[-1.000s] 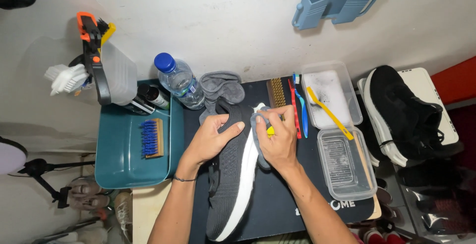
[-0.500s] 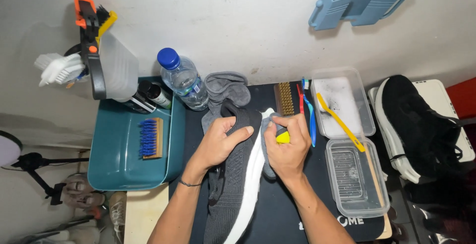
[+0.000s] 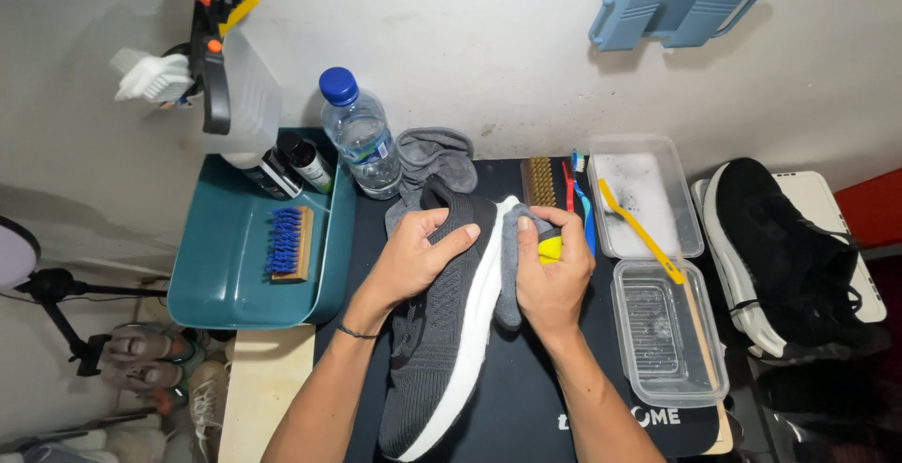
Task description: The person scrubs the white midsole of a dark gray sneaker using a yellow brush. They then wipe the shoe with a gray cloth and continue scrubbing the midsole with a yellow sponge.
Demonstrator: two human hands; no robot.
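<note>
The left hand (image 3: pixel 413 256) is pressing down on the dark grey knit sneaker (image 3: pixel 442 331), fingers spread over its upper and curled round the collar, holding it on its side on the black mat (image 3: pixel 545 397); the right hand (image 3: pixel 550 280) is closing its fingers round a grey cloth (image 3: pixel 512 256) and a small yellow object (image 3: pixel 550 249), whose kind I cannot tell, and is pushing the cloth against the shoe's white sole edge; the step in hand looks like wiping that sole, and the next move is likely calling for a firm hold from the left hand while the cloth is travelling along the edge toward the heel.

The sneaker is lying in the middle of the mat; left of it a teal tray (image 3: pixel 235 294) is carrying a blue-bristled brush (image 3: pixel 289 242); beyond its toe a water bottle (image 3: pixel 359 134) and a second grey cloth (image 3: pixel 432 157) are sitting against the pale wall; right of it two clear plastic tubs (image 3: pixel 667 350) are lying with a yellow-handled brush (image 3: pixel 639 228) across them; farther right a black sneaker (image 3: pixel 789 256) is resting.
</note>
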